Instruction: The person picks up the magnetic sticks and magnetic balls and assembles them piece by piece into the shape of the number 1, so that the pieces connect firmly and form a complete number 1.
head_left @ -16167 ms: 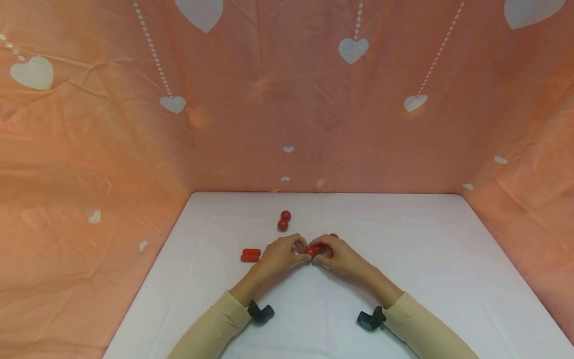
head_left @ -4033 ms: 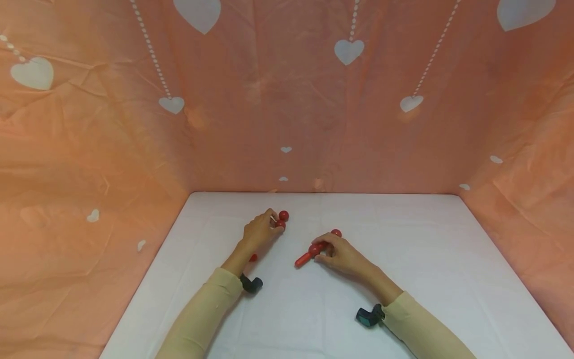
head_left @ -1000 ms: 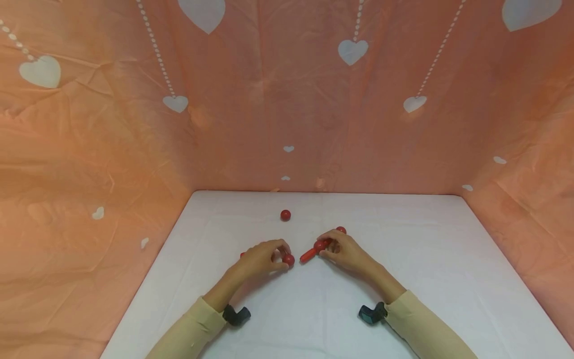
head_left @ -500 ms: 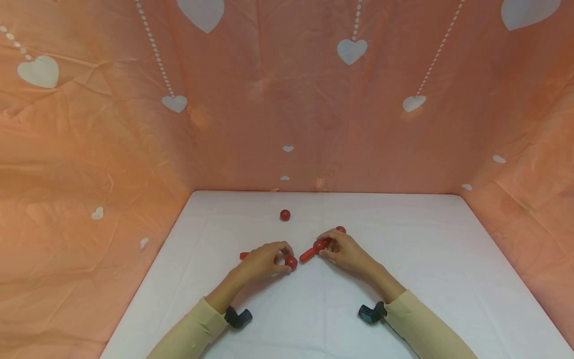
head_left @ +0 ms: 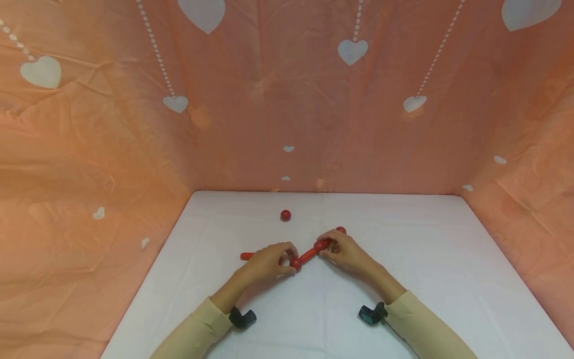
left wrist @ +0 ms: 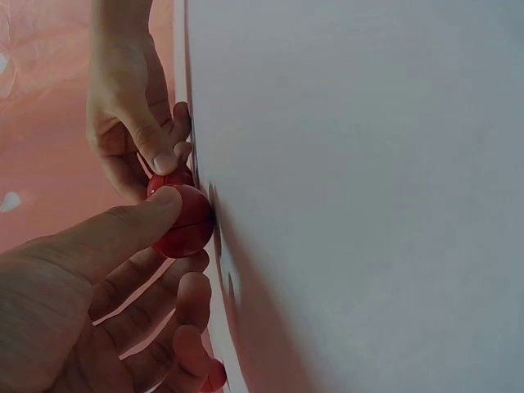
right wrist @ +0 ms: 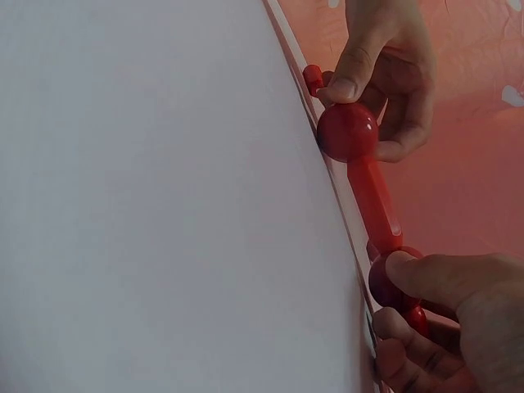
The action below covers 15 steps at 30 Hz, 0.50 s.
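My left hand pinches a shiny red ball between thumb and fingers, low over the white table. The ball meets the near end of a red rod; in the right wrist view this rod runs straight from that ball to a second one. My right hand pinches the second red ball, at the rod's other end. Beyond the right hand's fingers a third red ball shows, the piece between mostly hidden by the hand.
A single red ball lies farther back on the white table. One end of a red rod pokes out behind my left hand. Orange cloth with pale hearts rises along the back and sides.
Earlier, my left hand reached to two balls at the back and brought one forward. Over the last second it has moved that ball right until it meets the rod's end. The right hand keeps its hold.
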### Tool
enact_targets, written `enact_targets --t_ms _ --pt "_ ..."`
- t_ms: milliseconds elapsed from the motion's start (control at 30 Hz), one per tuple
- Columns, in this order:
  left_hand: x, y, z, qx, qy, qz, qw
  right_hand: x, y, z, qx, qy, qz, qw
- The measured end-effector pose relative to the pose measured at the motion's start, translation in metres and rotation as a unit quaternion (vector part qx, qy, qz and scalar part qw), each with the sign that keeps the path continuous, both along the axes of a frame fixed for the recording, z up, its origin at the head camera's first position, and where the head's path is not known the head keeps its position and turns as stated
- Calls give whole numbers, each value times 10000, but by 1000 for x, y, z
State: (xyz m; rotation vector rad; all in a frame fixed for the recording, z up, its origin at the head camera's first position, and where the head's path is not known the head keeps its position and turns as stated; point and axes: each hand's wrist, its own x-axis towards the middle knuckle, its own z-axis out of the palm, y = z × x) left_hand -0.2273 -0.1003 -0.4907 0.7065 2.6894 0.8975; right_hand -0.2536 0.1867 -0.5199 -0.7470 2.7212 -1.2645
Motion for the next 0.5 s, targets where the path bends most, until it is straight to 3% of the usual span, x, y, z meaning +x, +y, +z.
enact_targets --t_ms 500 --pt "0 2 0 -37 31 -6 10000 1 0 3 39 -61 -33 10000"
